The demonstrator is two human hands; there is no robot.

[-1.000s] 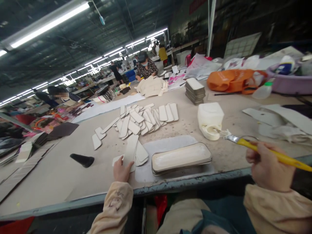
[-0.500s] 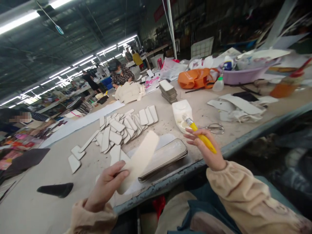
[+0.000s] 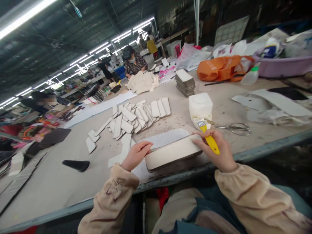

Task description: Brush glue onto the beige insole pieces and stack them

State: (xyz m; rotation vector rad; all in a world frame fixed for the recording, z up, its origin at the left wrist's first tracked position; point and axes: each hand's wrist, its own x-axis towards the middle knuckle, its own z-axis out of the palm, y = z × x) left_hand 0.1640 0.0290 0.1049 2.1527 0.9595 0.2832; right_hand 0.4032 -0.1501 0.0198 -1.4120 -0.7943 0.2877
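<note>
A long cream strip (image 3: 174,152) with rounded ends lies on top of a stack of similar pieces near the table's front edge. My left hand (image 3: 138,154) has its fingers pinched at the strip's left end. My right hand (image 3: 216,149) holds a yellow-handled brush (image 3: 211,143), and its fingertips touch the strip's right end. The brush's metal collar is beside a white plastic container (image 3: 200,105) with a cut-open side. White paper (image 3: 168,138) shows behind the stack. Many small white rounded pieces (image 3: 128,125) are piled farther back to the left.
Scissors (image 3: 237,128) lie right of the container. Behind are a stack of small blocks (image 3: 185,81), an orange bag (image 3: 216,69), a green-capped bottle (image 3: 251,76) and a purple basin (image 3: 287,66). A black tapered object (image 3: 76,165) rests at left. A masked person (image 3: 134,63) works across the table.
The cream strip has gone from the air onto the stack, with my left hand at its end. My right hand has lowered onto the strip's right end, still holding the brush. The view has shifted.
</note>
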